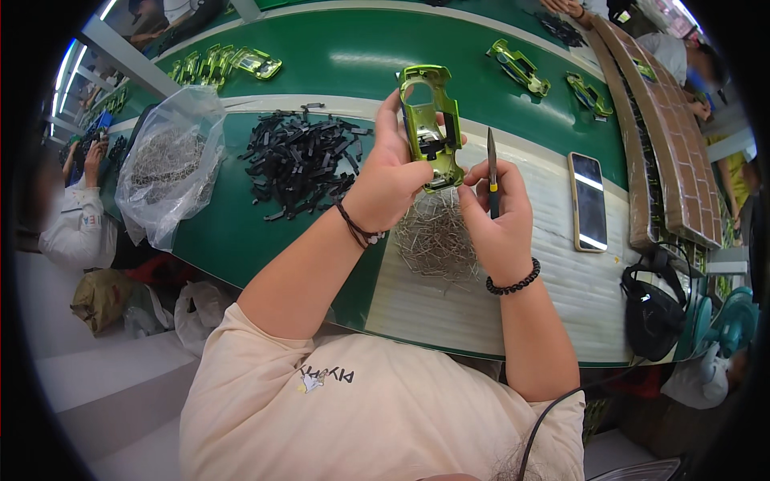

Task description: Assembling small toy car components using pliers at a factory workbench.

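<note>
My left hand [387,178] grips a shiny green toy car body shell [449,128] and holds it up above the table, its hollow underside facing me. Black strip-like parts sit inside the shell. Close beside the shell's lower end, my right hand [504,210] is closed around slim, pointed tweezers [492,160] with a yellow band, tip upward. Its thumb and forefinger come near the shell's lower edge; whether they touch it I cannot tell. Below both hands lies a loose heap of thin metal pins [437,240]. A pile of black plastic strips [297,160] spreads to the left.
A clear plastic bag [172,160] of metal pins stands at the left. More green shells [517,68] lie on the green belt [361,40] beyond. A phone [588,202], a black pouch [654,309] and long brown cartons [674,152] are at the right. Other people work nearby.
</note>
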Demonstrator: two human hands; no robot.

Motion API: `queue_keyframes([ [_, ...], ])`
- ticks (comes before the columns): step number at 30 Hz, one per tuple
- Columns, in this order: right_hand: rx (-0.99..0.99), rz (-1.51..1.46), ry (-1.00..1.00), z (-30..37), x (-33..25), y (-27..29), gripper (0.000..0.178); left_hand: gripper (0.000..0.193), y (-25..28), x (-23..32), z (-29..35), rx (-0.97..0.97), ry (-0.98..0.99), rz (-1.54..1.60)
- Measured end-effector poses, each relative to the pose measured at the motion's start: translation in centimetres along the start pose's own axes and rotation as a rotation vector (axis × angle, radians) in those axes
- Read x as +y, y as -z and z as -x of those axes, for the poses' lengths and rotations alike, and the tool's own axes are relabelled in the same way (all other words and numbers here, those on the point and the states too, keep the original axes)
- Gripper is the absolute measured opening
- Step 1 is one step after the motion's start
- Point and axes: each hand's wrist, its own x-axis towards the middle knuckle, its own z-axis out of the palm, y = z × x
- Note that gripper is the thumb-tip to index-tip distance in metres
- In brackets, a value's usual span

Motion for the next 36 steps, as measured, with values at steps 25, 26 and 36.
queue_keyframes([
  [25, 0.114, 0.142, -0.169, -0.7, 0.5, 0.3, 0.028, 0.1, -0.3, -3.7, 1.6, -0.35, -0.092, -0.517],
  [26, 0.118, 0.145, -0.191, -0.7, 0.3, 0.3, 0.028, 0.099, -0.5, -3.7, 1.7, -0.327, -0.105, -0.516],
  [36, 0.118, -0.41, -0.505, -1.1, -0.9, 1.6, 0.021, 0.101, -0.6, -2.3, 1.0, -0.182, -0.041, -0.393],
])
